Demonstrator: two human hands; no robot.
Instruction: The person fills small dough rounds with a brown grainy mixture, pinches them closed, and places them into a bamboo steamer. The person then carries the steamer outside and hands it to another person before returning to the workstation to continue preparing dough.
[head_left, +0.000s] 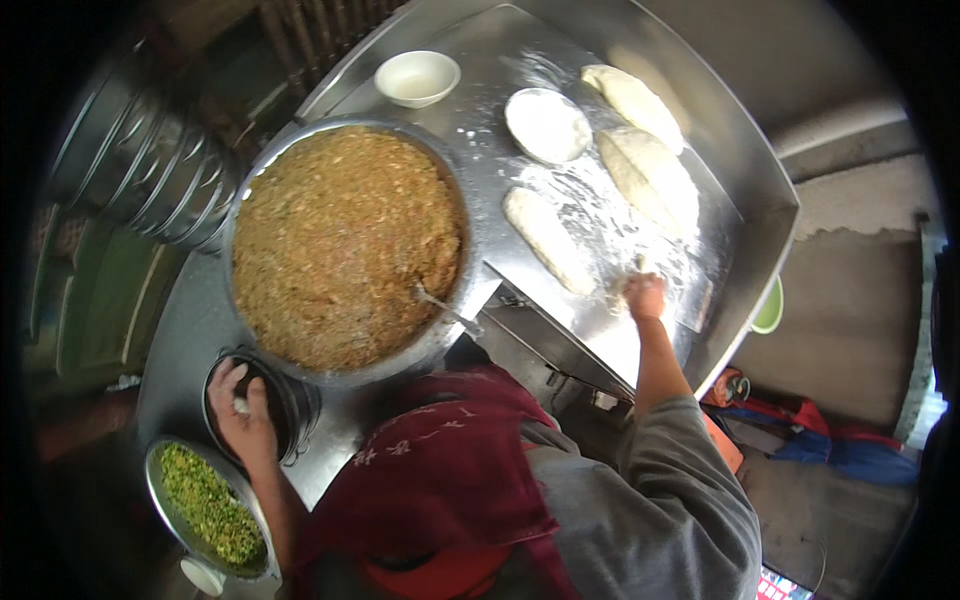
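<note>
My left hand (241, 409) is over a dark round pot (289, 397) at the lower left, fingers spread, with a small white piece between thumb and fingers. On the floured steel worktop, my right hand (643, 295) has its fingers curled over a small bit of dough; how firmly it grips is hidden. A dough log (549, 240) lies to its upper left, and larger dough pieces (651, 180) (634, 103) lie beyond. A bowl of flour (548, 126) stands beside them. The large metal basin (466, 247) holds a brownish minced filling (345, 240) with a metal utensil handle (450, 309) sticking out.
A pale empty-looking bowl (417, 78) stands at the back. Chopped greens fill a metal bowl (154, 480) at the lower left. Stacked metal steamers (150, 172) stand at the left. The worktop's raised metal rim (780, 210) borders the right, and a drawer-like opening (555, 337) lies below.
</note>
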